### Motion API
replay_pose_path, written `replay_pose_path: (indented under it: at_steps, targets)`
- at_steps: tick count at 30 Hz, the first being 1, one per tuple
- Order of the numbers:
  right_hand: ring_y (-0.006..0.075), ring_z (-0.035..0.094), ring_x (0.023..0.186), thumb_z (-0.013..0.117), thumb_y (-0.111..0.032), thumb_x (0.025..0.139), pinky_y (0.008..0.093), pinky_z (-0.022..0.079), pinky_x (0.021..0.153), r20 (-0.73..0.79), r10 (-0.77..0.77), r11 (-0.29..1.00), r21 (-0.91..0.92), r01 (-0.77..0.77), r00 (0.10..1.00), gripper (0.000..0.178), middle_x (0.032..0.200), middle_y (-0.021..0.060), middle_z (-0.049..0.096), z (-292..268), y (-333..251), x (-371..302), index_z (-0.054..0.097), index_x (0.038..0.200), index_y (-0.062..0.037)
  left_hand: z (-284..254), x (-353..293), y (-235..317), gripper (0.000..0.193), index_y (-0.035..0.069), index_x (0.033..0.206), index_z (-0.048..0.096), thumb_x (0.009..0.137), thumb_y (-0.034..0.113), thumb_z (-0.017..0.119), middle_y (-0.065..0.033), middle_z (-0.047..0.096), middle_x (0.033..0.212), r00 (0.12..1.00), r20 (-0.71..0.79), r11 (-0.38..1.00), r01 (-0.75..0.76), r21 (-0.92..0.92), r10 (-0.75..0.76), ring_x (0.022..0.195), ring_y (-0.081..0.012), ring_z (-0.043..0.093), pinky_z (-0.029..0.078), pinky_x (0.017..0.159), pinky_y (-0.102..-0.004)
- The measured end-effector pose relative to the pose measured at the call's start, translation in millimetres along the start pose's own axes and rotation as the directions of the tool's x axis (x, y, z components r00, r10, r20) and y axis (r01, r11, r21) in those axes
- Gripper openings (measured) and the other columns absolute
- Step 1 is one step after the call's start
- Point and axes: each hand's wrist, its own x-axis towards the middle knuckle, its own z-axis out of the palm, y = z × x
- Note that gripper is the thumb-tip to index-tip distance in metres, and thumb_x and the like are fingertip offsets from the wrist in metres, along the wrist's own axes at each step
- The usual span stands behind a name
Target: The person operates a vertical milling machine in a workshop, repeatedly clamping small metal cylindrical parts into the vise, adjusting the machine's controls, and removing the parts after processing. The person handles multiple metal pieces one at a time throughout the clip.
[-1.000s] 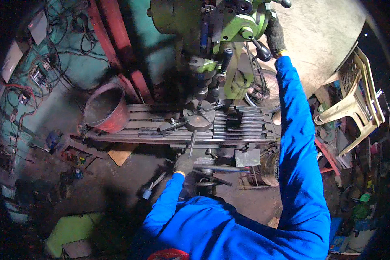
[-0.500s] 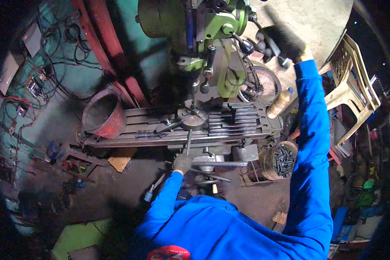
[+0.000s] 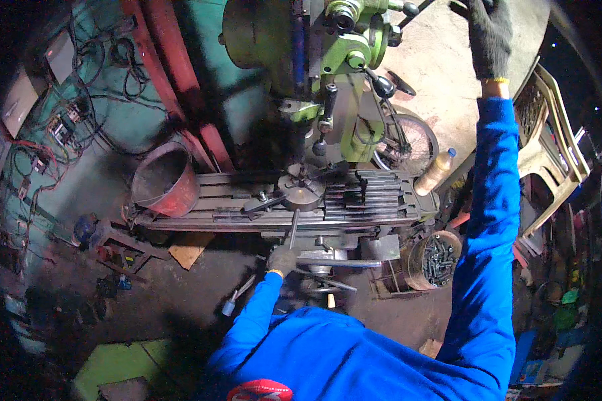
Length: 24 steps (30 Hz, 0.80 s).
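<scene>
My left hand (image 3: 284,260), in a dark grey glove, is closed around a steel rod (image 3: 293,228) that slants up to the round chuck (image 3: 302,192). That chuck sits on the slotted machine table (image 3: 231,222), beneath the spindle of a green drilling machine (image 3: 341,50). At the upper right, my gloved right hand (image 3: 491,40) is raised at arm's length, its fingers curled over the dark end of a feed lever; the top edge of the picture cuts off part of this grip. Several steel bars (image 3: 374,194) lie side by side on the table, right of the chuck.
A red bucket (image 3: 180,194) stands on the table's left end, a capped bottle (image 3: 436,172) on its right end. Below right is a drum (image 3: 416,264) of metal pieces. Farther out are a bicycle wheel (image 3: 418,144), a plastic chair (image 3: 555,150), and cables (image 3: 124,73) on the left.
My right hand has swung up and to the right with the lever. The spindle's lower end has risen away from the chuck. My left hand keeps its hold on the rod.
</scene>
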Motion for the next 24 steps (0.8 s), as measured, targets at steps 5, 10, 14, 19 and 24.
replay_pose_path:
  at_steps: [5, 10, 14, 19, 24]
  targets:
    - [0.0197, 0.07, 0.088, 0.056, -0.024, 0.103, 0.0319, 0.054, 0.081, 0.042, 0.111, 0.97, -0.223, -0.099, 0.993, 0.031, 0.098, 0.0138, 0.072, -15, 31, -114, 0.064, 0.113, 0.0042, -18, -13, -1, 0.028, 0.017, 0.115, 0.071, 0.092, 0.023, 0.056, -0.0185, 0.071, 0.109, 0.989, 0.082, 0.985, 0.131, -0.113, -0.122, 0.1, -0.0389, 0.069, 0.055, 0.084, -0.0504]
    - [0.0229, 0.065, 0.102, 0.061, -0.008, 0.096, 0.0351, 0.05, 0.091, 0.437, 0.527, 0.835, -0.428, -0.346, 0.729, 0.029, 0.111, 0.0153, 0.068, -49, 39, -318, 0.06, 0.123, -0.0012, 132, 45, -92, 0.031, 0.007, 0.118, 0.069, 0.099, 0.028, 0.055, -0.0221, 0.071, 0.101, 1.0, -0.017, 0.091, -0.015, -0.996, -0.024, 0.095, -0.0322, 0.071, 0.058, 0.082, -0.0398]
    - [0.0209, 0.065, 0.099, 0.06, -0.009, 0.088, 0.0339, 0.051, 0.092, 0.504, 0.718, 0.686, -0.4, -0.607, 0.48, 0.039, 0.105, 0.0118, 0.068, -76, 0, -419, 0.057, 0.126, -0.0007, 52, 15, -22, 0.031, 0.007, 0.117, 0.069, 0.099, 0.028, 0.055, -0.0212, 0.071, 0.1, 0.998, 0.064, 0.841, 0.043, -0.539, -0.01, 0.094, -0.0314, 0.07, 0.057, 0.081, -0.0395]
    - [0.0232, 0.065, 0.11, 0.089, -0.025, 0.068, 0.0398, 0.053, 0.096, 0.557, 0.718, 0.459, 0.073, -0.886, 0.418, 0.067, 0.119, 0.0135, 0.068, 44, -64, -449, 0.061, 0.124, -0.0017, 17, -4, -25, 0.031, 0.007, 0.116, 0.069, 0.098, 0.029, 0.055, -0.02, 0.071, 0.1, 0.994, 0.109, 0.867, 0.069, -0.494, -0.017, 0.093, -0.0303, 0.07, 0.057, 0.081, -0.0391]
    - [0.0426, 0.065, 0.092, 0.054, -0.041, 0.098, 0.0512, 0.052, 0.079, 0.921, 0.171, 0.905, -0.007, -0.425, 0.349, 0.041, 0.1, 0.0237, 0.068, 272, -66, -500, 0.061, 0.12, -0.0071, 3, 2, -24, 0.032, 0.007, 0.115, 0.069, 0.098, 0.029, 0.055, -0.0188, 0.071, 0.1, 0.988, 0.129, 0.882, -0.018, -0.47, 0.089, 0.092, -0.0292, 0.07, 0.056, 0.08, -0.0388]
